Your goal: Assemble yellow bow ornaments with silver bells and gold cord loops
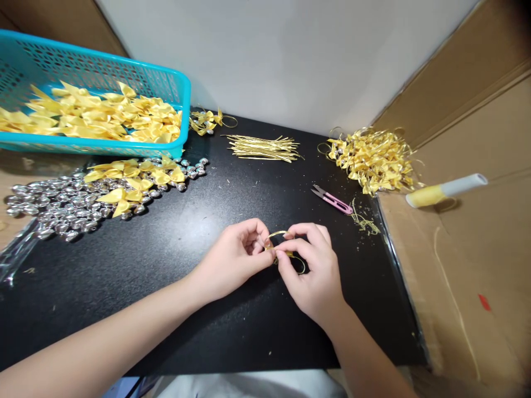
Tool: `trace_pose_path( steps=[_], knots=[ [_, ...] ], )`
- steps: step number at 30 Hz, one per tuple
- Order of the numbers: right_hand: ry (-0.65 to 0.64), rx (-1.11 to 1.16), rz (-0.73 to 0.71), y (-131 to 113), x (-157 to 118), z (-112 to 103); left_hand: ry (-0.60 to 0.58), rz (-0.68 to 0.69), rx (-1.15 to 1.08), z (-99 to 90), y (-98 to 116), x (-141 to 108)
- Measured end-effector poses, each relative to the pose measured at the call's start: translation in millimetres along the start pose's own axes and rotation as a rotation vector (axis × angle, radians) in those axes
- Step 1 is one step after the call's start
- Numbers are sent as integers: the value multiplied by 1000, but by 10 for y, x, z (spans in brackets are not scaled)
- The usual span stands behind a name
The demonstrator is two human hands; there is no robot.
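Observation:
Above the near middle of the black table, my left hand (232, 257) and my right hand (311, 265) meet at the fingertips. Between them is a gold cord (279, 233), bent into loops, one rising above the fingers and one hanging below on the right. Both hands are closed in a pinch on it. A bit of yellow ribbon shows at the fingertips, mostly covered by them. Whether a bead is there too, I cannot tell. Pink thread snips (334, 200) lie to the right beyond my right hand, beside some cord scraps (365, 220).
A turquoise basket (124, 145) of yellow ribbon bows stands at back left. Silver beads (62, 207) with several bows (124, 194) lie before it. Gold cord lengths (263, 148) lie at the back. A pile of finished-looking bows (373, 160) and a ribbon-wrapped tube (446, 190) are on the right.

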State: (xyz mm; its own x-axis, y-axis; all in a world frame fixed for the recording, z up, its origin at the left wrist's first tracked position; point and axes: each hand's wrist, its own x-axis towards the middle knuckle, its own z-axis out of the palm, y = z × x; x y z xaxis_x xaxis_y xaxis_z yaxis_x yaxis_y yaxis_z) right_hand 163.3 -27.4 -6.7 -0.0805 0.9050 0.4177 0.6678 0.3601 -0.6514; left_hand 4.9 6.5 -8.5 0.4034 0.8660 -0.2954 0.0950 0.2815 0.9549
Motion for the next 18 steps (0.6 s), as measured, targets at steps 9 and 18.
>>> trace_pose_path(
  steps=[9, 18],
  knots=[
    [31, 2, 13, -25, -14, 20, 18, 37, -11, 34, -15, 11],
    [47, 7, 24, -15, -6, -70, 58, 114, 81, 38, -16, -18]
  ],
)
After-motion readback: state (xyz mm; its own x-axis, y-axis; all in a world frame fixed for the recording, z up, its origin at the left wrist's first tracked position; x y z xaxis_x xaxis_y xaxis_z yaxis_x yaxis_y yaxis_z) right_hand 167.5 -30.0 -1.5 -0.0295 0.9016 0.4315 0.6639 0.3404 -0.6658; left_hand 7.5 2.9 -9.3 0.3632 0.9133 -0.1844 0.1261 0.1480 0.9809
